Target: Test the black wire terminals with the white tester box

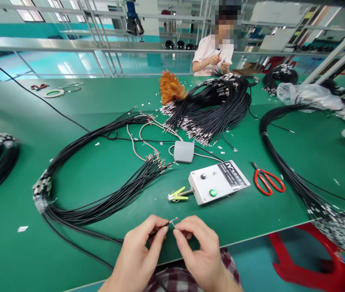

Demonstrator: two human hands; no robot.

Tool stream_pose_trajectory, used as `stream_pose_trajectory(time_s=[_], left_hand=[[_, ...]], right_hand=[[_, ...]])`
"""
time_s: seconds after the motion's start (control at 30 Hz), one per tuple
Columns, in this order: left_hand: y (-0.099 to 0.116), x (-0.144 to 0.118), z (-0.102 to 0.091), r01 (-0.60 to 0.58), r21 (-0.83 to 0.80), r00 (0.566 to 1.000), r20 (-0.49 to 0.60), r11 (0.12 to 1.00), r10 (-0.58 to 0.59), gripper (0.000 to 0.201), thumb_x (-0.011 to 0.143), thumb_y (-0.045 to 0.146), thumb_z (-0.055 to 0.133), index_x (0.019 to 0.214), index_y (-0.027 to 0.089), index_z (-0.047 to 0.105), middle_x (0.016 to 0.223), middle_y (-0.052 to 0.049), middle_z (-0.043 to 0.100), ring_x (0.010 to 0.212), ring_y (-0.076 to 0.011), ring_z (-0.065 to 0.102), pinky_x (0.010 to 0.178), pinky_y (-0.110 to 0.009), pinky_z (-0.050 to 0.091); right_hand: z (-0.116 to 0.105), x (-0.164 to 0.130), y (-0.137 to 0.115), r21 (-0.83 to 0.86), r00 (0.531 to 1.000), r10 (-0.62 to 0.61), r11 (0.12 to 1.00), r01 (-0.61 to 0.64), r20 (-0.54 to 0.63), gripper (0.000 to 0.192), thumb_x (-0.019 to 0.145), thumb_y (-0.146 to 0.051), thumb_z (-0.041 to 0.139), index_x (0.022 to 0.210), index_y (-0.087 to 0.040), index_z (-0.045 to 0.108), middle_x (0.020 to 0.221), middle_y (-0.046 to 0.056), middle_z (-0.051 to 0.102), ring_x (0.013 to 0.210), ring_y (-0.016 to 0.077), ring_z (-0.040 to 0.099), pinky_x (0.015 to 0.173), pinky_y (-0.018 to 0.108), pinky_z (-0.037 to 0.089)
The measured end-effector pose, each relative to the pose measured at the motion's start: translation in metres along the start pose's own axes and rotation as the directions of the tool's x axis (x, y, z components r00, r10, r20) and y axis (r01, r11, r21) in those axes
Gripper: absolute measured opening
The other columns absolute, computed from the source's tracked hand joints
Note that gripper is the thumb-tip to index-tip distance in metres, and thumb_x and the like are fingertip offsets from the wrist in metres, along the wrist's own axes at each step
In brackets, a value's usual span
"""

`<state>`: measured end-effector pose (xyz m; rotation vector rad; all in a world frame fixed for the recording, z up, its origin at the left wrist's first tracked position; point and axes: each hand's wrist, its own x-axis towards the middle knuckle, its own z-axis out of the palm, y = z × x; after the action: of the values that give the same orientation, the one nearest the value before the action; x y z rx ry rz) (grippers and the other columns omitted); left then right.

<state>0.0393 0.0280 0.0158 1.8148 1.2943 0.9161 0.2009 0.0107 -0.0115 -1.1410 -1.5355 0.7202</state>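
Observation:
My left hand (140,251) pinches the end of a thin black cable (160,228) near the front edge of the green table (93,170). My right hand (198,247) holds the bare wire tips (174,221) sticking out of that cable end, fingertips almost touching the left hand's. The cable runs back to a big looped bundle of black cables (99,170) on the left. Just beyond my hands lies a white tester box (218,181) with a green button and yellow-green clips (177,194).
Red-handled scissors (268,181) lie right of the box, a grey pedal (184,151) behind it. More cable bundles (215,109) and an orange feather duster (169,87) fill the far side, where another person (213,52) sits working. A red stool (315,259) stands at lower right.

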Motion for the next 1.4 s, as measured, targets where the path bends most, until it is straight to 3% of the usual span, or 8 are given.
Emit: stream_pose_trajectory(time_s=[0.2,0.4,0.53,0.73,0.87,1.03,1.27,1.4], left_hand=[[-0.004,-0.003,0.001,0.005,0.003,1.0,-0.012,1.0,-0.005,0.01,0.091,0.021,0.056,0.086,0.022,0.065,0.071,0.002,0.07,0.062,-0.0132,0.067,0.059,-0.019,0.052],[-0.002,0.0,0.001,0.137,-0.16,0.988,0.089,0.978,-0.124,0.013,0.092,0.024,0.054,0.08,0.021,0.057,0.067,0.004,0.063,0.053,-0.0115,0.06,0.052,-0.02,0.05],[0.001,0.006,0.002,0.115,-0.224,0.989,0.119,0.968,-0.09,0.015,0.091,0.023,0.057,0.104,0.022,0.063,0.091,-0.002,0.064,0.075,-0.0149,0.065,0.068,-0.024,0.055],[-0.004,0.013,0.012,0.151,-0.363,0.988,0.08,0.919,-0.131,0.014,0.086,0.028,0.065,0.076,0.019,0.07,0.085,-0.003,0.055,0.067,-0.0136,0.06,0.059,-0.023,0.053],[-0.009,0.008,0.018,0.19,-0.448,0.981,0.05,0.874,-0.187,0.014,0.092,0.029,0.057,0.082,0.019,0.061,0.082,0.0,0.054,0.052,-0.0093,0.056,0.048,-0.021,0.049],[-0.017,0.004,0.022,-0.131,-0.054,0.989,-0.069,0.99,0.127,0.02,0.095,0.013,0.045,0.082,0.022,0.058,0.078,-0.001,0.057,0.068,-0.0142,0.059,0.063,-0.022,0.052],[-0.028,0.011,0.024,-0.132,0.032,0.989,-0.069,0.991,0.134,0.021,0.096,0.013,0.046,0.079,0.022,0.055,0.075,0.0,0.058,0.067,-0.0142,0.06,0.063,-0.021,0.05],[-0.036,0.01,0.022,-0.212,0.075,0.977,0.007,0.974,0.212,0.022,0.096,0.011,0.043,0.081,0.022,0.055,0.075,-0.001,0.058,0.067,-0.0142,0.061,0.063,-0.021,0.051]], right_hand=[[0.006,0.005,-0.002,0.39,0.831,0.526,0.737,-0.552,0.181,0.022,0.082,-0.038,0.071,0.089,-0.018,0.064,0.071,0.001,0.066,0.053,0.012,0.063,0.055,0.024,0.051],[0.015,0.014,-0.004,0.557,0.782,0.559,0.57,-0.603,0.274,0.032,0.073,-0.045,0.078,0.076,-0.016,0.066,0.062,-0.003,0.061,0.046,0.0072,0.054,0.049,0.02,0.042],[0.012,0.015,-0.002,0.595,0.767,0.525,0.501,-0.628,0.368,0.032,0.073,-0.045,0.079,0.076,-0.015,0.066,0.063,-0.003,0.061,0.045,0.0052,0.051,0.049,0.018,0.038],[0.007,0.016,-0.003,0.497,0.743,0.549,0.556,-0.667,0.383,0.037,0.075,-0.049,0.076,0.072,-0.015,0.062,0.06,-0.002,0.059,0.046,0.0068,0.05,0.049,0.019,0.038],[0.005,0.017,-0.002,0.306,0.818,0.493,0.762,-0.571,0.298,0.029,0.088,-0.041,0.061,0.072,-0.017,0.057,0.064,-0.001,0.058,0.055,0.0105,0.054,0.055,0.022,0.042],[0.0,0.015,0.007,-0.092,0.955,0.209,0.977,-0.194,0.21,0.021,0.092,-0.023,0.049,0.074,-0.019,0.058,0.071,0.001,0.058,0.061,0.0126,0.055,0.057,0.023,0.041],[-0.01,0.014,0.016,-0.392,0.975,-0.044,0.911,0.128,0.216,0.013,0.095,-0.026,0.051,0.101,-0.021,0.062,0.086,0.003,0.069,0.065,0.0152,0.06,0.065,0.027,0.04],[-0.006,0.02,0.02,-0.496,0.937,-0.212,0.803,0.33,0.279,0.031,0.101,-0.024,0.036,0.082,-0.021,0.061,0.072,0.001,0.066,0.06,0.0164,0.057,0.06,0.031,0.032]])
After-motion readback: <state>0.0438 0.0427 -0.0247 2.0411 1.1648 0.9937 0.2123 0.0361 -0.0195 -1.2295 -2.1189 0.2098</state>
